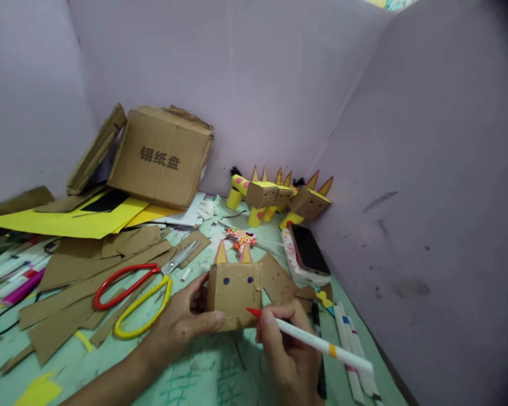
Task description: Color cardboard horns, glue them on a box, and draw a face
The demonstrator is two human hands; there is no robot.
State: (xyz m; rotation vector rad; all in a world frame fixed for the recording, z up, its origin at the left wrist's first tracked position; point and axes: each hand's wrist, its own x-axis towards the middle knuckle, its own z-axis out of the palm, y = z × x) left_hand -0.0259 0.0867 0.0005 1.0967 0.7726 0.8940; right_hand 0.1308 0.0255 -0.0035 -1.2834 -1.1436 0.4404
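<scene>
My left hand (pixel 186 316) grips a small cardboard animal head (pixel 237 296) by its left side, thumb on the lower front. Two dark blue dots mark its face as eyes, and two pointed yellow-orange ears with pinkish edges stand on top. Between the fingers of my right hand (pixel 290 344) is a white marker (pixel 322 343) with a red tip and an orange band. That tip is at the lower right of the cardboard face; whether it touches, I cannot tell. Red-and-yellow-handled scissors (pixel 144 299) lie left of my left hand.
Finished-looking yellow cardboard animals (pixel 275 194) stand at the back. A phone (pixel 309 248) rests on a white box at right, near several markers (pixel 351 349). Cardboard scraps (pixel 80 282), yellow sheets (pixel 68 220) and a cardboard box (pixel 161 155) fill the left. Pale walls enclose the table.
</scene>
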